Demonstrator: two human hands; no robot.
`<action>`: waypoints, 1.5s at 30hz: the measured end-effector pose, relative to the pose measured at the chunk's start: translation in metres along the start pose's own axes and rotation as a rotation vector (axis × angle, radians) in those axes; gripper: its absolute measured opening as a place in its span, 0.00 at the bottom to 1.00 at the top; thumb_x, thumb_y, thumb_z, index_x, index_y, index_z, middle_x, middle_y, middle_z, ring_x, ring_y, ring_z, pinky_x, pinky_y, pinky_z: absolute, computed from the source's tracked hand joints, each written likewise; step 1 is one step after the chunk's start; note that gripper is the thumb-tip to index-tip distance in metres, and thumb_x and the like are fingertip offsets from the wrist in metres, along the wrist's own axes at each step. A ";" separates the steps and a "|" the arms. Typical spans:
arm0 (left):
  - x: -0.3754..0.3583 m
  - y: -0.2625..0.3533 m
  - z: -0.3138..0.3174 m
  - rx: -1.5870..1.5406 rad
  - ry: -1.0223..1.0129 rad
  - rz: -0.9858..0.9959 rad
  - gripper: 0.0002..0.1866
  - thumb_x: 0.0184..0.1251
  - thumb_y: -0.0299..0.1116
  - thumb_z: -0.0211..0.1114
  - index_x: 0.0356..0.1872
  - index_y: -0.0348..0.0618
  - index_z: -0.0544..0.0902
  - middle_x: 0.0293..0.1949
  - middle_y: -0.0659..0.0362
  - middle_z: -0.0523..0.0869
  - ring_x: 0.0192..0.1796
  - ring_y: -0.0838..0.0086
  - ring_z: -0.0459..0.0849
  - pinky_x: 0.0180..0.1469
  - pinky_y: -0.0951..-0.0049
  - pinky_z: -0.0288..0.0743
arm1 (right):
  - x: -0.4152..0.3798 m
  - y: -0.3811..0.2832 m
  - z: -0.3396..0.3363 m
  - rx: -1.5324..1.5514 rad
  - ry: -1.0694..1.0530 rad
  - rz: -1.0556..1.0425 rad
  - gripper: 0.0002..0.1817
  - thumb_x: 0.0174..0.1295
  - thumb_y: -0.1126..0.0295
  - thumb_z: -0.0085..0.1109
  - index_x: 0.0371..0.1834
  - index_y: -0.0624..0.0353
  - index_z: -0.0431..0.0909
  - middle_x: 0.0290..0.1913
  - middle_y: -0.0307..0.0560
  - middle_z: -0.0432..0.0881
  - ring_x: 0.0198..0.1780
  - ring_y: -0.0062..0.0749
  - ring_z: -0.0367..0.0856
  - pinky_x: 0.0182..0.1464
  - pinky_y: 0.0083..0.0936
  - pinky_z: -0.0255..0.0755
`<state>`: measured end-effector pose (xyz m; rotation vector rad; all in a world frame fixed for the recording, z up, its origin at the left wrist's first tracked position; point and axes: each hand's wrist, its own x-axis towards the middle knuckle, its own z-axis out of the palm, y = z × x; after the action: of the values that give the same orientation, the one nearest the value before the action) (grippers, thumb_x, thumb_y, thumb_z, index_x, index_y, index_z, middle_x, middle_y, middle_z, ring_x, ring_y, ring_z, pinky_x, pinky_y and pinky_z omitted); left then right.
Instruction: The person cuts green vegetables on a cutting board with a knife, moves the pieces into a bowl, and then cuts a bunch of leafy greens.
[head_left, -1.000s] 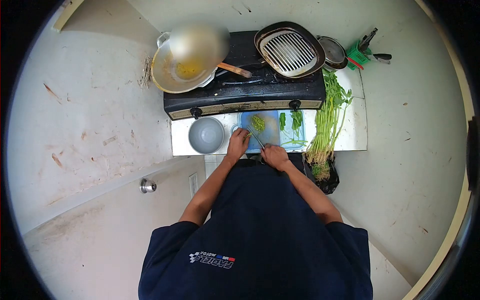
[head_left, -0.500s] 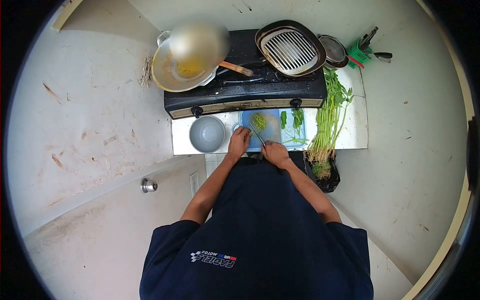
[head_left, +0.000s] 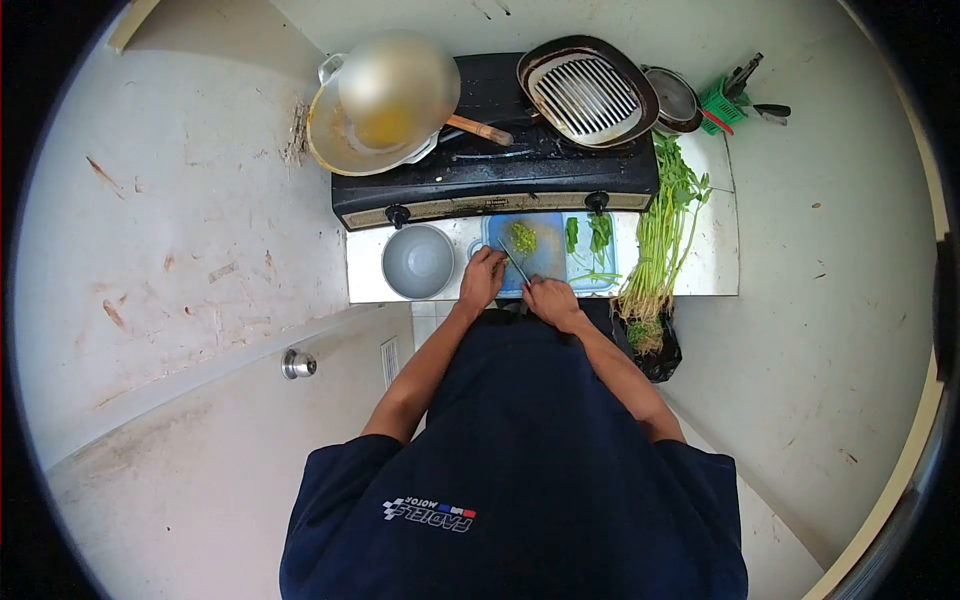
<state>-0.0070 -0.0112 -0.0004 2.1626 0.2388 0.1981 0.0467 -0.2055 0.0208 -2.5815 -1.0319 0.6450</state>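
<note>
My right hand (head_left: 549, 301) is wrapped round the handle of a knife (head_left: 515, 262), its blade slanting up and left over a blue cutting board (head_left: 549, 236). Beside the blade, on the board's left edge, my left hand (head_left: 483, 279) has its fingers bunched together. What they pinch is too small and covered to make out. A little heap of chopped green pieces (head_left: 521, 237) lies just beyond the blade tip. Green leaves (head_left: 600, 235) and a few thin stems (head_left: 596, 276) rest in the light-blue tray (head_left: 612, 262) to the right of the board.
Left of the board stands a grey bowl (head_left: 418, 262). Behind is a black stove (head_left: 490, 180) bearing a large wok (head_left: 335, 140) and a grill pan (head_left: 590, 95). Long leafy stalks (head_left: 655, 245) with roots overhang the counter's front edge at right. A green basket (head_left: 722, 102) holds knives.
The view has shifted slightly, so the counter sits a little higher and further right. Both hands stay at the board, and the knife keeps nearly the same slant beside my left fingers.
</note>
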 end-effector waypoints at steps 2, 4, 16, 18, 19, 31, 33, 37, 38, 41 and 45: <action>0.000 0.001 -0.001 0.004 0.000 0.000 0.07 0.66 0.24 0.68 0.44 0.37 0.87 0.39 0.47 0.82 0.45 0.47 0.83 0.50 0.54 0.77 | 0.006 -0.001 0.001 0.004 0.017 -0.009 0.23 0.78 0.55 0.49 0.36 0.65 0.83 0.32 0.62 0.89 0.35 0.57 0.90 0.42 0.48 0.83; 0.000 0.002 0.000 0.016 0.009 -0.002 0.07 0.66 0.23 0.68 0.43 0.37 0.87 0.39 0.47 0.82 0.45 0.48 0.83 0.50 0.54 0.78 | 0.012 -0.004 0.001 -0.001 0.049 -0.025 0.23 0.77 0.56 0.49 0.36 0.65 0.83 0.32 0.62 0.89 0.35 0.57 0.90 0.42 0.47 0.83; 0.000 -0.001 -0.001 0.068 0.007 -0.001 0.06 0.66 0.24 0.68 0.41 0.37 0.86 0.37 0.47 0.83 0.44 0.48 0.84 0.49 0.54 0.79 | -0.005 0.005 0.008 -0.052 0.066 -0.068 0.21 0.77 0.56 0.50 0.34 0.62 0.82 0.29 0.60 0.88 0.32 0.54 0.90 0.39 0.46 0.83; 0.001 0.001 -0.003 0.041 0.014 0.018 0.06 0.66 0.24 0.68 0.42 0.37 0.86 0.37 0.47 0.83 0.43 0.48 0.84 0.49 0.55 0.79 | 0.001 0.002 0.010 -0.022 0.089 -0.061 0.21 0.78 0.56 0.49 0.34 0.62 0.82 0.29 0.60 0.88 0.33 0.55 0.90 0.40 0.46 0.83; 0.001 0.000 -0.003 0.027 0.018 0.029 0.06 0.66 0.24 0.68 0.42 0.37 0.86 0.37 0.47 0.83 0.43 0.48 0.84 0.48 0.55 0.79 | 0.004 0.001 0.011 -0.007 0.102 -0.058 0.22 0.78 0.56 0.49 0.34 0.62 0.82 0.29 0.61 0.88 0.33 0.55 0.90 0.40 0.46 0.83; 0.000 0.002 -0.004 0.056 -0.007 -0.011 0.06 0.66 0.24 0.68 0.42 0.38 0.87 0.39 0.48 0.83 0.47 0.49 0.84 0.52 0.55 0.78 | -0.003 0.002 -0.001 -0.036 -0.047 0.017 0.23 0.78 0.55 0.48 0.39 0.64 0.83 0.33 0.61 0.89 0.37 0.56 0.91 0.45 0.46 0.83; 0.000 0.003 -0.003 0.068 0.004 -0.001 0.06 0.66 0.25 0.68 0.42 0.38 0.87 0.39 0.48 0.83 0.46 0.49 0.83 0.51 0.54 0.78 | 0.000 -0.001 -0.002 -0.025 -0.029 0.020 0.23 0.78 0.54 0.49 0.39 0.64 0.83 0.33 0.61 0.89 0.38 0.56 0.91 0.45 0.46 0.83; 0.000 0.003 -0.002 0.101 0.035 0.024 0.06 0.66 0.25 0.69 0.42 0.39 0.87 0.38 0.49 0.82 0.46 0.49 0.83 0.50 0.54 0.78 | 0.010 -0.005 -0.002 -0.023 -0.010 -0.002 0.23 0.78 0.54 0.48 0.40 0.64 0.84 0.34 0.61 0.89 0.38 0.55 0.91 0.46 0.46 0.84; -0.001 0.003 -0.002 0.100 0.034 0.021 0.06 0.66 0.26 0.69 0.42 0.39 0.87 0.38 0.49 0.82 0.45 0.49 0.83 0.50 0.54 0.78 | 0.008 -0.005 -0.002 -0.005 0.012 -0.006 0.23 0.78 0.54 0.49 0.39 0.65 0.83 0.33 0.62 0.89 0.37 0.56 0.90 0.44 0.47 0.83; 0.000 0.004 -0.003 0.090 0.033 0.018 0.06 0.65 0.26 0.69 0.42 0.40 0.87 0.38 0.49 0.82 0.45 0.49 0.83 0.49 0.54 0.78 | 0.004 0.000 0.001 0.025 0.047 -0.003 0.23 0.78 0.55 0.49 0.37 0.66 0.81 0.30 0.66 0.87 0.35 0.59 0.89 0.42 0.49 0.83; -0.001 0.005 -0.004 0.070 0.027 0.014 0.06 0.65 0.26 0.69 0.41 0.40 0.87 0.38 0.49 0.82 0.44 0.49 0.83 0.49 0.54 0.78 | 0.003 0.002 0.002 0.026 0.026 0.039 0.24 0.79 0.54 0.48 0.38 0.66 0.81 0.29 0.65 0.87 0.35 0.61 0.89 0.42 0.50 0.83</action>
<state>-0.0079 -0.0112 0.0054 2.2331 0.2495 0.2303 0.0488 -0.2051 0.0175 -2.5858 -0.9614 0.6285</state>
